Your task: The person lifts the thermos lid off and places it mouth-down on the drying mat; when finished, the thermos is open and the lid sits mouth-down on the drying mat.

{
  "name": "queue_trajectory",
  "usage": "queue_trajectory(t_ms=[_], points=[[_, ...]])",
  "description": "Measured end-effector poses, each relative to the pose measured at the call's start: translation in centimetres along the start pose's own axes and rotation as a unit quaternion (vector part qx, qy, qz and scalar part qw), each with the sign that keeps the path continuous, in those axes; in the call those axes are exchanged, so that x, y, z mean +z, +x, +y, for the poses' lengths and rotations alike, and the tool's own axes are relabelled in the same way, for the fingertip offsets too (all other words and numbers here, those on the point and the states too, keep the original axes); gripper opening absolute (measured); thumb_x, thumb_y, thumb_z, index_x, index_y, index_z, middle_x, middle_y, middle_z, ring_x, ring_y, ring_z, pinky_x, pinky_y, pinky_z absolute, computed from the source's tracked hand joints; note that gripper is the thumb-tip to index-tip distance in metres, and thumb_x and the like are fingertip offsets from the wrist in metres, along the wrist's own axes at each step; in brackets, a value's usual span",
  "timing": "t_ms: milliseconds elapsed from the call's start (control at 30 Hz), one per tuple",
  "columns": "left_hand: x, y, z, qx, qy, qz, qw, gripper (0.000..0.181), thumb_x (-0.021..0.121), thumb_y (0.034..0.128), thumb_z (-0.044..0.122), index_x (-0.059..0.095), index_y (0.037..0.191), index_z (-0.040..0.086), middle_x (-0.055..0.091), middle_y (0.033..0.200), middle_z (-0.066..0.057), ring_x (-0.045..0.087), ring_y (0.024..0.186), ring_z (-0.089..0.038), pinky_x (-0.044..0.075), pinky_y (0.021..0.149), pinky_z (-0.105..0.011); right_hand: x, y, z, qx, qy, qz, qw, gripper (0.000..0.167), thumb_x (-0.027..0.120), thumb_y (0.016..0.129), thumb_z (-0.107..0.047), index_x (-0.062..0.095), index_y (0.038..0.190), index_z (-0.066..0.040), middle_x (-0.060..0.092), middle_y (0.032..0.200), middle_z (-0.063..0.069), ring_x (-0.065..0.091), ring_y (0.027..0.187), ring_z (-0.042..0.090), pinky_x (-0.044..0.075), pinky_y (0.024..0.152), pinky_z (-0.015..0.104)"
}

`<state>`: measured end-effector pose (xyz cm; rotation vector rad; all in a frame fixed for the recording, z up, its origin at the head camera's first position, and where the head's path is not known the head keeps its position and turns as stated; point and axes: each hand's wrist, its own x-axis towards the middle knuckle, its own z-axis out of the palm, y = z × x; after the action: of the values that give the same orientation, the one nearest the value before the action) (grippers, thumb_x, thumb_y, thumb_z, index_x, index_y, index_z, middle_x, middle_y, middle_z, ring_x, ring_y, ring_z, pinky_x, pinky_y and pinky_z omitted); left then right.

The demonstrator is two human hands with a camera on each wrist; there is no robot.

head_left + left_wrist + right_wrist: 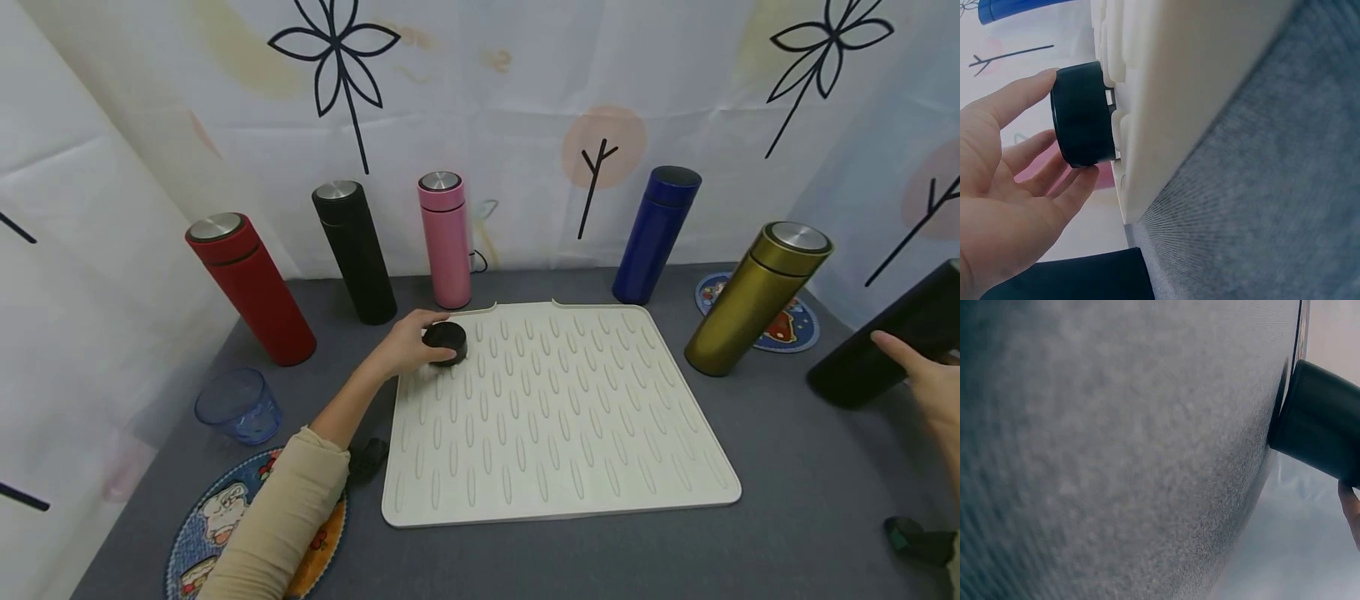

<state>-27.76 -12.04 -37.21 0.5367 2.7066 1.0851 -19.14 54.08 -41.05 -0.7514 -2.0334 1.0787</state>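
My left hand (411, 343) pinches a round black lid (447, 343) between thumb and fingers, at the far left corner of a white ribbed mat (555, 417). In the left wrist view the lid (1082, 115) sits against the mat's raised ribs. At the right edge of the head view my right hand (930, 387) holds a black thermos flask (892, 346); its top is out of frame. The right wrist view has the lower part of this flask (1319, 422) with one finger against it. Whether its base touches the table, I cannot tell.
Behind the mat stand red (258, 292), black (356, 254), pink (446, 242), blue (657, 233) and gold (753, 300) flasks. A blue glass (240, 406) and a patterned round placemat (217, 508) lie left; another placemat (798, 325) lies behind the gold flask.
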Motion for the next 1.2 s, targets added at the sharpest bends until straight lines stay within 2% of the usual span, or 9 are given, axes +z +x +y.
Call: queue_trajectory(t_ms=[100,300,433,633,800,900,1000,1100,1200], points=[[0.0,-0.2,-0.1,-0.002,-0.002,0.002,1.0,0.068,0.075,0.084,0.018,0.043,0.142,0.002,0.041,0.138,-0.02,0.041,0.124,-0.038,0.042,0.094,-0.049,0.0,0.1,0.2,-0.007,-0.022,-0.005,0.9997,0.076,0.074,0.082,-0.034,0.03,0.144,-0.037,0.037,0.129,-0.022,0.036,0.114,-0.004,0.029,0.102,0.02],[-0.2,-0.5,-0.5,-0.006,-0.029,0.006,0.9995,0.067,0.075,0.0833,0.013,0.043,0.141,0.0,0.041,0.138,-0.021,0.042,0.125,-0.039,0.044,0.093,-0.048,0.0,-0.5,-0.4,-0.033,-0.075,-0.008,0.9966,0.082,0.07,0.083,-0.038,0.02,0.148,-0.038,0.032,0.149,-0.002,0.033,0.133,0.015,0.027,0.108,0.029],[-0.2,-0.6,-0.5,0.002,-0.035,0.009,0.9994,0.067,0.075,0.0835,0.011,0.043,0.141,-0.001,0.041,0.137,-0.022,0.042,0.125,-0.04,0.044,0.093,-0.048,-0.2,-1.7,-2.0,-0.054,-0.061,-0.017,0.9965,0.078,0.069,0.085,-0.032,0.022,0.148,-0.035,0.03,0.15,-0.001,0.029,0.137,0.016,0.023,0.11,0.03],[-0.2,-0.8,-0.4,-0.004,-0.035,0.011,0.9993,0.068,0.075,0.0831,0.011,0.043,0.142,0.0,0.04,0.139,-0.022,0.041,0.126,-0.041,0.044,0.094,-0.049,-0.3,-3.7,-4.6,-0.131,0.006,-0.017,0.9913,0.075,0.071,0.084,-0.013,0.032,0.146,-0.028,0.042,0.139,-0.008,0.036,0.13,0.008,0.023,0.11,0.027],[-0.3,-0.9,-0.3,-0.012,-0.034,0.007,0.9993,0.069,0.075,0.083,0.012,0.042,0.142,0.002,0.039,0.14,-0.022,0.041,0.127,-0.04,0.044,0.094,-0.049,0.0,-1.7,-1.6,-0.136,-0.004,-0.013,0.9906,0.074,0.074,0.081,-0.018,0.035,0.143,-0.032,0.044,0.131,-0.017,0.04,0.124,0.004,0.027,0.108,0.025],[-0.4,-0.9,-0.3,-0.013,-0.035,0.002,0.9993,0.068,0.075,0.0835,0.011,0.042,0.142,0.001,0.038,0.141,-0.023,0.041,0.127,-0.04,0.044,0.094,-0.049,0.1,-0.4,0.1,-0.13,0.0,-0.014,0.9914,0.076,0.076,0.08,-0.019,0.036,0.143,-0.033,0.046,0.134,-0.012,0.041,0.124,0.005,0.027,0.108,0.026],[-0.5,-0.9,-0.2,-0.011,-0.033,-0.001,0.9994,0.067,0.074,0.084,0.012,0.042,0.142,0.0,0.038,0.141,-0.023,0.041,0.127,-0.04,0.044,0.094,-0.049,-0.1,0.1,0.4,-0.116,0.026,0.001,0.9929,0.072,0.077,0.08,-0.019,0.04,0.141,-0.032,0.048,0.131,-0.014,0.044,0.119,0.003,0.029,0.106,0.024],[-0.4,-0.8,-0.2,-0.006,-0.03,-0.004,0.9995,0.067,0.074,0.0847,0.013,0.042,0.142,0.0,0.038,0.142,-0.024,0.041,0.127,-0.04,0.044,0.094,-0.049,-0.5,-1.1,-1.3,-0.091,0.037,0.019,0.995,0.06,0.072,0.086,-0.023,0.045,0.138,-0.031,0.05,0.126,-0.016,0.044,0.114,-0.001,0.027,0.105,0.021],[-0.4,-0.8,-0.2,-0.007,-0.03,-0.004,0.9995,0.067,0.074,0.0844,0.013,0.042,0.142,0.001,0.038,0.142,-0.023,0.041,0.127,-0.04,0.044,0.093,-0.049,-1.0,-3.5,-4.4,-0.12,0.029,0.045,0.9913,0.046,0.063,0.093,-0.025,0.049,0.137,-0.027,0.051,0.125,-0.016,0.045,0.112,-0.002,0.027,0.102,0.02]])
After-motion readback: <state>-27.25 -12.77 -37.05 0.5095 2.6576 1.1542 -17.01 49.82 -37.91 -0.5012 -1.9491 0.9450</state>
